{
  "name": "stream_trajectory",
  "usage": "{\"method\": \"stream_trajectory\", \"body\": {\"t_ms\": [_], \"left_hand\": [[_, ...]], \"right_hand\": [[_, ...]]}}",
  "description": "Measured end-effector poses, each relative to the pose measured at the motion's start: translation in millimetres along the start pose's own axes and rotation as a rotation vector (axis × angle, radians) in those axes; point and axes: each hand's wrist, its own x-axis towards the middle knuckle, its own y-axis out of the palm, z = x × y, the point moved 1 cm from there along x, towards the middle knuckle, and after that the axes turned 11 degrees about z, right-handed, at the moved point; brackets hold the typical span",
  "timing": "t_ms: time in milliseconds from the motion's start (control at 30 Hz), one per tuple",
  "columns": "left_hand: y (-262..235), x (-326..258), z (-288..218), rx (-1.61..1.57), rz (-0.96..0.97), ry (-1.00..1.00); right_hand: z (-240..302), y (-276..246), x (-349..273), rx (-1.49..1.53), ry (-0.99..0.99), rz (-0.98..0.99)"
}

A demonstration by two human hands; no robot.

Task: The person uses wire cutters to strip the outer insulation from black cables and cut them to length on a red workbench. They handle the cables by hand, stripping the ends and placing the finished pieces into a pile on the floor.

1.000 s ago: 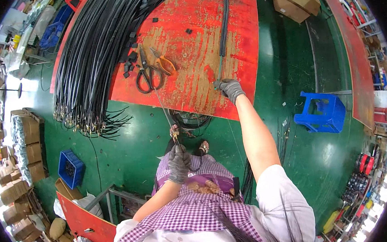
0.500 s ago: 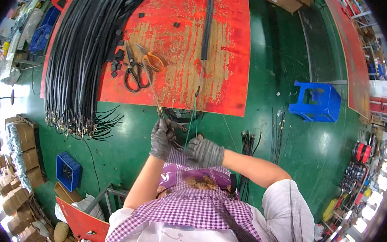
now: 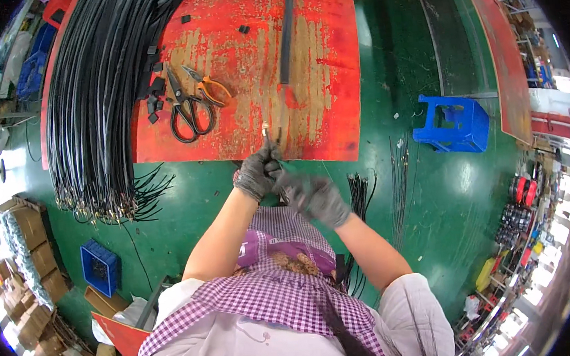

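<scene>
My left hand (image 3: 258, 172), in a grey glove, is closed at the near edge of the red table (image 3: 334, 117). A thin cable end (image 3: 266, 131) with a brass-coloured tip sticks up from its fingers over the tabletop. Close beside it on the right is my gloved right hand (image 3: 318, 197); motion smears its fingers, so its grip is unclear. Beyond both hands, a long black tube (image 3: 287, 37) runs away across the table. Scissors (image 3: 188, 112) with black handles and orange-handled pliers (image 3: 210, 89) lie to the left of it.
A thick bundle of black cables (image 3: 101, 92) hangs over the table's left edge. Small black pieces (image 3: 155, 88) lie near the scissors. On the green floor stand a blue stool (image 3: 451, 125) at right and a blue crate (image 3: 100, 267) at left. Loose cables (image 3: 360, 195) hang right of my hands.
Both hands have come up toward the table edge, the left also shifting right. The green strand stretched between hands and tube no longer shows. The whole view has shifted slightly.
</scene>
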Motion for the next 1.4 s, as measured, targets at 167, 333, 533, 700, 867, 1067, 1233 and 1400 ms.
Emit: {"method": "stream_trajectory", "body": {"t_ms": [167, 333, 533, 700, 867, 1067, 1233, 1400], "left_hand": [[-0.9, 0.0, -8.5, 0.301, -0.111, 0.058], [-3.6, -16.2, 11.8, 0.449, -0.281, 0.029], [1.9, -17.7, -1.5, 0.490, -0.435, 0.153], [-8.5, 21.8, -32.2, 0.757, -0.377, -0.010], [-35.0, 35.4, -25.7, 0.687, -0.322, -0.069], [-38.5, 16.4, -38.9, 1.010, -0.169, 0.002], [-28.8, -70.5, -53.7, 0.650, -0.380, -0.099], [-40.6, -147.5, -44.6, 0.559, -0.402, -0.189]], "right_hand": [[-11.4, -23.7, 31.8, -0.950, 0.195, -0.395], [-24.5, -27.0, 61.1, -1.495, 0.340, -0.407], [-18.6, -15.9, 71.9, -1.400, 0.225, -0.396], [-2.8, -24.1, 74.2, -0.671, -0.158, -0.531], [14.2, -24.9, 86.0, -1.107, -0.492, -0.460], [15.1, -17.5, 93.9, 0.243, -0.170, -0.130], [18.5, -20.6, 93.9, 0.509, -0.121, 0.025], [-3.8, -45.5, 114.6, 0.077, 0.110, -0.230]]}}
